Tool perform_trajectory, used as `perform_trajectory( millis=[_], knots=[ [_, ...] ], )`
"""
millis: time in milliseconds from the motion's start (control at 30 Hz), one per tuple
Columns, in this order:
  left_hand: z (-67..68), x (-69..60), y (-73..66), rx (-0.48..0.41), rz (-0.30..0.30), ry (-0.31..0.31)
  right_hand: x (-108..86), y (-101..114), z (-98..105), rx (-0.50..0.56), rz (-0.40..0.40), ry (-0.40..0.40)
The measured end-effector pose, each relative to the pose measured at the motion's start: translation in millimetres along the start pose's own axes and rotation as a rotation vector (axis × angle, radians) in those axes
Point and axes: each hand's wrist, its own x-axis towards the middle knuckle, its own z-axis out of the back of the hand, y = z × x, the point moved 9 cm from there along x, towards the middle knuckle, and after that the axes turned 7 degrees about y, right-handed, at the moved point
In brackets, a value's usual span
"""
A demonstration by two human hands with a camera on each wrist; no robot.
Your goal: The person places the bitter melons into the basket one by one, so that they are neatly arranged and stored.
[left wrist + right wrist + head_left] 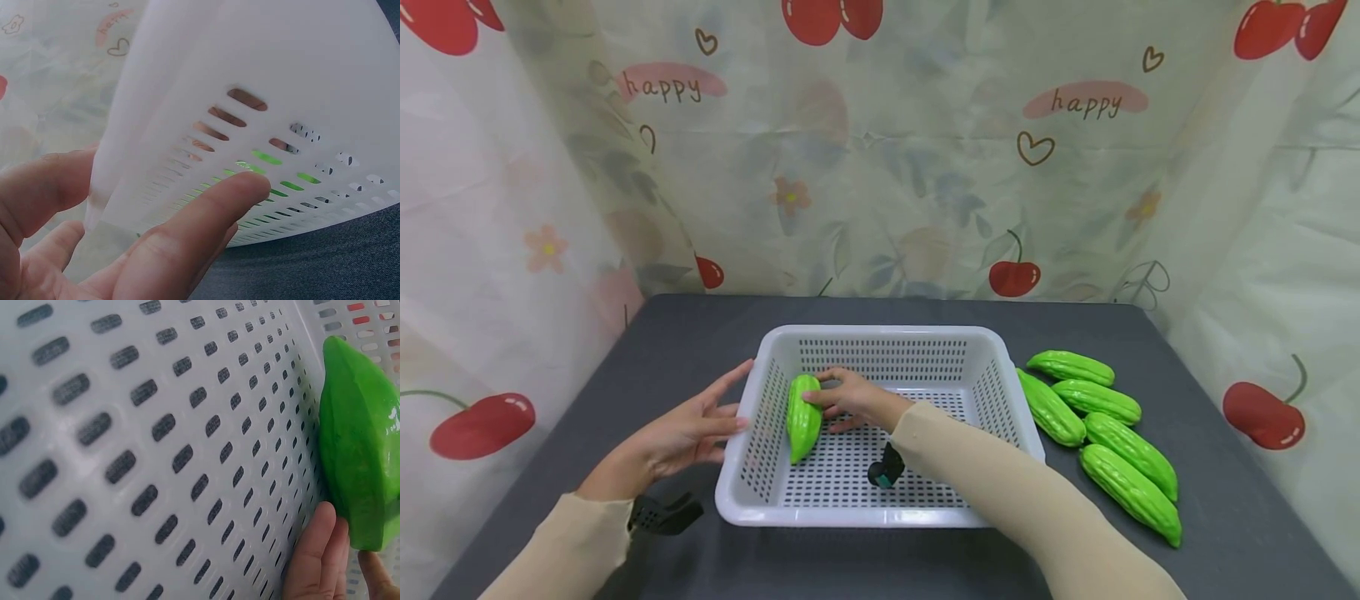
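Observation:
A green ridged bitter melon (803, 421) lies lengthwise inside a white perforated plastic basket (880, 518), near its left wall. My right hand (859, 400) holds this melon by its far part, with a finger across its top. In the right wrist view, fingertips (319, 534) meet one end of the melon (359, 444) above the slotted floor. Outside the basket, my left hand (688, 433) touches the left wall and rim with extended fingers. Up close in the left wrist view, a fingertip (250, 187) rests against the slotted wall (312, 75).
Several more bitter melons (1123, 458) lie on the dark cloth-covered table (715, 312), right of the basket. Each wrist carries a black strapped device (664, 512). Printed curtains (880, 208) enclose the table at the back and sides.

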Motion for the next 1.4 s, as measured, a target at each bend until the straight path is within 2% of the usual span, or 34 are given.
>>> perform_trajectory(
  millis=[933, 1233, 1400],
  knots=[
    [0.9, 0.1, 0.2, -0.006, -0.007, 0.017, -2.9, 1.5, 0.7, 0.011, -0.004, 0.011],
    [-0.1, 1.2, -0.4, -0.013, -0.006, 0.012, -4.6, 6.0, 13.4, -0.046, -0.041, -0.026],
    [1.4, 1.8, 0.3, -0.004, 0.003, -0.015, -8.9, 13.1, 22.2, -0.108, -0.034, 0.001]
  ],
)
